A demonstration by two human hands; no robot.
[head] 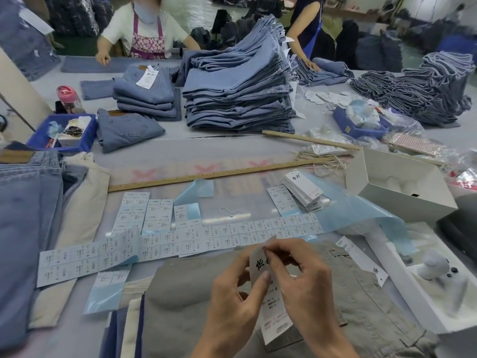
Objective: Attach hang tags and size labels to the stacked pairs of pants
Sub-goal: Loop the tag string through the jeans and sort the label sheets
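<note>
A white hang tag (271, 316) with black characters is held up over grey pants (180, 301) at the near edge of the table. My left hand (232, 301) grips the tag's left side with curled fingers. My right hand (302, 275) pinches the tag's top end. Long strips of white size labels (219, 241) on blue backing lie just beyond the pants. A small stack of hang tags (304, 189) rests further right. A loose string loop (229, 213) lies on the table between them.
Folded blue jeans (25, 228) lie at left, with tall stacks (240, 81) across the table. Two wooden rulers (206, 174) cross the middle. White open boxes (402, 182) stand at right, blue bins (62, 133) at left and right. Two people work on the far side.
</note>
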